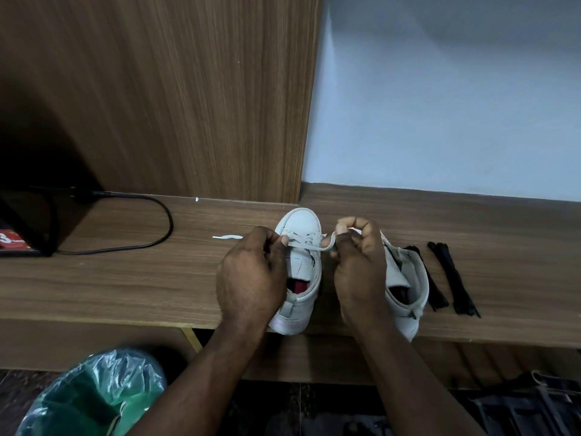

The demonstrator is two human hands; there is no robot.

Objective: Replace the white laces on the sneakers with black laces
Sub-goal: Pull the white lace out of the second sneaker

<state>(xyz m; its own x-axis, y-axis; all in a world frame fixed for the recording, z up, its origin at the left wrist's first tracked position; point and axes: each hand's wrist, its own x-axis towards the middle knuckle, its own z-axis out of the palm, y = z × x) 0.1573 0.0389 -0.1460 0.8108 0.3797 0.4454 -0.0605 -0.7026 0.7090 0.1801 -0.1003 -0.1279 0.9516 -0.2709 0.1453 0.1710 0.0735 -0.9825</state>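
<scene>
Two white sneakers stand side by side on a wooden shelf, toes pointing away from me. The left sneaker still carries a white lace near its toe. My left hand pinches that lace on the shoe's left side. My right hand pinches a loop of the same lace on the right side, lifted above the shelf. One lace end trails out to the left. The right sneaker sits partly behind my right hand. Two bundled black laces lie to its right.
A black cable curves over the shelf at the left beside a dark device. A wooden panel and a pale wall rise behind. Below the shelf sits a bin lined with green plastic, and a dark bag lies at lower right.
</scene>
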